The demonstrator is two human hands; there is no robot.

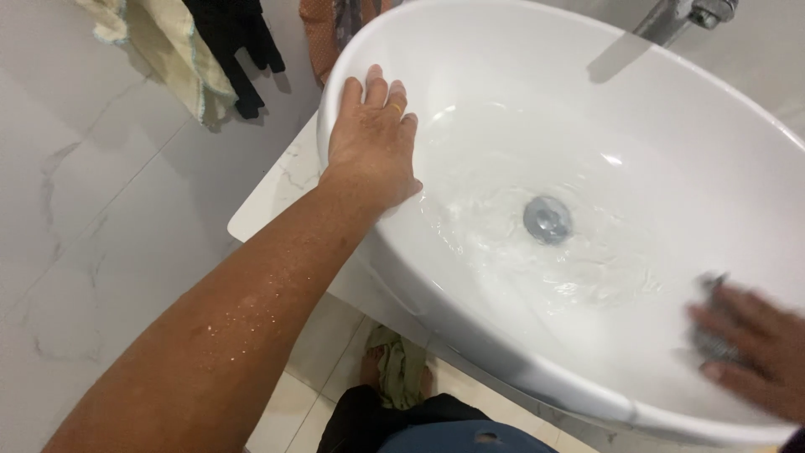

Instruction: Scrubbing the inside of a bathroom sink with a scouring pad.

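Observation:
A white oval washbasin [470, 352] fills most of the view, with water swirling around its metal drain [547, 219]. My left hand [373, 138] lies flat on the basin's left rim, fingers apart, a ring on one finger, forearm wet with droplets. My right hand [755, 348] is blurred inside the basin at the lower right, pressed on a grey scrubbing pad [713, 335] against the inner wall.
A metal tap [683, 15] juts in at the top right. The basin stands on a white marble-look counter [281, 189]. Cream and black cloths [197, 50] hang at the top left. A green rag [398, 365] lies on the tiled floor by my foot.

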